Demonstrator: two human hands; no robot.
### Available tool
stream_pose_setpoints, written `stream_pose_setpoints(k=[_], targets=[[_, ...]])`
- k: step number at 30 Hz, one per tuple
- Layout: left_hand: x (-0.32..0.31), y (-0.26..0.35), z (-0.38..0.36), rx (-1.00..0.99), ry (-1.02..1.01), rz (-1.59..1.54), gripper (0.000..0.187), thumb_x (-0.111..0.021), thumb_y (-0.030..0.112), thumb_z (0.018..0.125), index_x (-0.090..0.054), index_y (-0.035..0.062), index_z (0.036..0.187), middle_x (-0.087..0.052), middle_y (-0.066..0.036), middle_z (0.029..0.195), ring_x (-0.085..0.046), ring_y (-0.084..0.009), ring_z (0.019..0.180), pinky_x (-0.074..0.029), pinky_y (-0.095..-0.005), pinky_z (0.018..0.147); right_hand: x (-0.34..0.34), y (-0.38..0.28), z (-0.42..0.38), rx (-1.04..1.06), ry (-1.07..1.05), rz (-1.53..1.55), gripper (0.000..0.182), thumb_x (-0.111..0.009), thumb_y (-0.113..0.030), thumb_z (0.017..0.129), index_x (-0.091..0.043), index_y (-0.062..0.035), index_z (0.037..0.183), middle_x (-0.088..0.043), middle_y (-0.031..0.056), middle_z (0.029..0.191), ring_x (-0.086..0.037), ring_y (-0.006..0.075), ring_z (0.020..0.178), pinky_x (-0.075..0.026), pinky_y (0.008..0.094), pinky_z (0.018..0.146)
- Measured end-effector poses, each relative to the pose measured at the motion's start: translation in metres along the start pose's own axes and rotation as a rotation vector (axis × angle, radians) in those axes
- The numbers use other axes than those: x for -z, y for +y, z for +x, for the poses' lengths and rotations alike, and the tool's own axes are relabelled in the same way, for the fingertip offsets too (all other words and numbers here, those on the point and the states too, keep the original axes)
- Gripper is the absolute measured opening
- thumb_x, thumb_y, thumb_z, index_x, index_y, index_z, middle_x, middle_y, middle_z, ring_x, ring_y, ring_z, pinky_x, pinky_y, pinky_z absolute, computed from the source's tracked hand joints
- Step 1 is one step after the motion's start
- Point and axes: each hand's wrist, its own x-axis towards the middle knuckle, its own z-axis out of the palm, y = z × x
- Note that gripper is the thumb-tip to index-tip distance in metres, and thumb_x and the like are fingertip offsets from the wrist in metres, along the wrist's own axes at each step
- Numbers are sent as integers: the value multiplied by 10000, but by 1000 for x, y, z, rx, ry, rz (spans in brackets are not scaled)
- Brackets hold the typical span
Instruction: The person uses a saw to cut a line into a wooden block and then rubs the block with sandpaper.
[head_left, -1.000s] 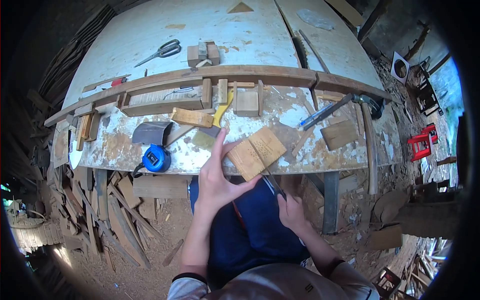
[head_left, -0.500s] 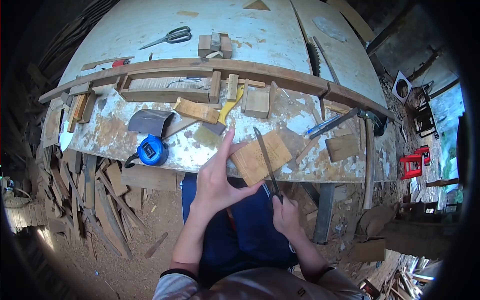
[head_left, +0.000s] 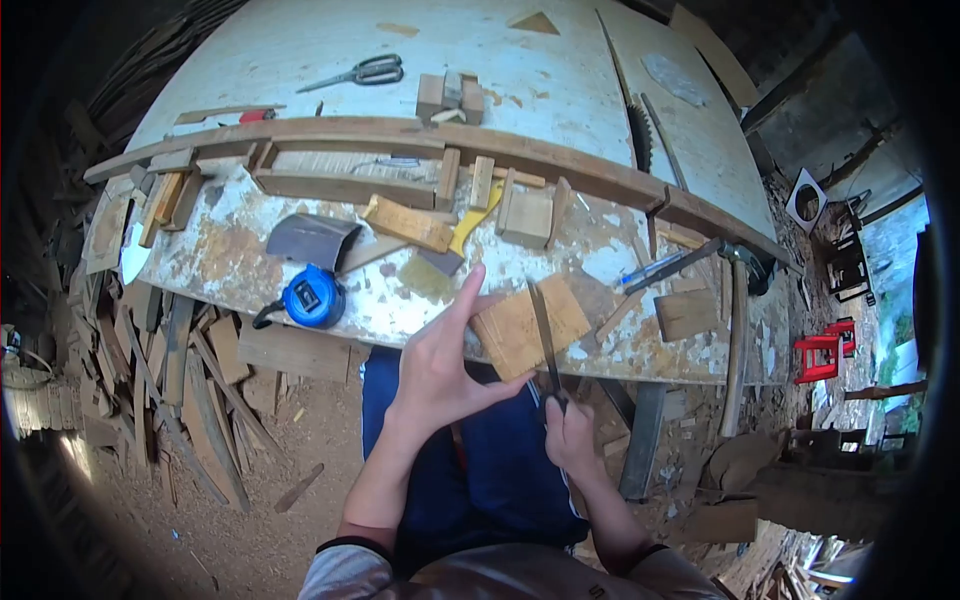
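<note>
A square wooden block is held at the bench's front edge by my left hand. The thumb is at its lower edge, one finger points up, and the other fingers are hidden behind it. My right hand is closed round the dark handle of a narrow blade, which crosses the front of the block and points up and away. Whether the blade touches the wood, I cannot tell. Behind the block lies a yellow-handled brush.
The workbench carries a blue tape measure, curved dark sheet, scissors, wood pieces and a hammer. A long wooden rail crosses it. A toothed saw blade lies behind. Scrap wood is piled left.
The view has shifted slightly, so the bench items appear a little further right. The blade has turned more upright over the block. Both hands keep their holds.
</note>
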Motion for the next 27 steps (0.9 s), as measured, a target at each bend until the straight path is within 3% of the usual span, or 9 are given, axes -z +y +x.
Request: stream_pose_setpoints(k=[2, 6, 10, 15, 18, 19, 21, 24, 27], targets=[[-1, 2, -5, 9, -5, -3, 1362, -1092, 255, 674, -312, -23, 1756, -800, -203, 1284, -804, -344, 1187, -637, -431, 1049, 8, -27, 14, -2, -20, -1, 178, -618, -118, 1121, -685, 25, 1039, -690, 264, 794, -722, 515, 755, -555, 541, 681], [-3, -4, -4, -37, 29, 5, 1312, -1081, 314, 690, -363, -16, 1737, -803, -204, 1275, -811, -360, 1156, -661, -426, 970, -12, 38, -14, 5, -10, -18, 187, -613, -112, 1125, -687, 32, 1031, -704, 276, 822, -715, 528, 780, -551, 557, 688], [-1, 4, -7, -2, 14, 16, 1295, -1078, 317, 695, -376, -8, 1734, -798, -210, 1287, -808, -364, 1165, -660, -425, 978, 10, -34, 15, -55, -20, -14, 194, -606, -129, 1122, -694, 17, 1029, -695, 266, 803, -725, 522, 770, -556, 568, 699], [0, 0, -2, -11, 7, 15, 1349, -1094, 258, 662, -340, -19, 1747, -790, -203, 1285, -800, -339, 1179, -635, -431, 1051, -15, 35, -14, 35, 91, -29, 293, -578, -140, 1144, -633, 2, 895, -613, 224, 719, -689, 470, 683, -476, 533, 629], [3, 3, -2, 5, 1, 23, 1347, -1094, 268, 665, -342, -17, 1746, -794, -201, 1276, -802, -345, 1174, -637, -435, 1047, 8, -43, 13, -58, 20, -10, 298, -578, -145, 1140, -631, -1, 884, -607, 223, 712, -676, 474, 668, -466, 537, 623], [2, 4, 0, 5, 5, 14, 1339, -1094, 272, 671, -346, -13, 1743, -796, -202, 1282, -805, -347, 1174, -636, -437, 1053, 11, -40, 10, -97, -30, -24, 216, -596, -144, 1134, -705, 19, 1043, -702, 274, 829, -729, 523, 799, -549, 586, 727], [0, -1, 1, -37, 22, 14, 1306, -1079, 288, 688, -363, -2, 1741, -789, -207, 1291, -805, -362, 1157, -654, -431, 996, -4, 13, -9, -77, -21, -41, 210, -601, -144, 1135, -709, 19, 1055, -706, 282, 846, -720, 533, 813, -548, 586, 729], [1, -1, 2, -52, 17, 35, 1317, -1079, 284, 688, -348, -4, 1746, -792, -204, 1287, -805, -357, 1163, -655, -433, 998, -6, 19, -8, -45, -5, -25, 207, -598, -145, 1137, -709, 14, 1065, -713, 283, 857, -712, 541, 813, -546, 583, 728], [0, 2, -5, -2, -24, 21, 1429, -1093, 249, 670, -227, -25, 1774, -796, -208, 1280, -802, -347, 1183, -635, -442, 1060, 10, -36, 13, -118, -38, -11, 209, -601, -146, 1132, -720, 17, 1075, -711, 280, 837, -720, 540, 800, -553, 579, 731]])
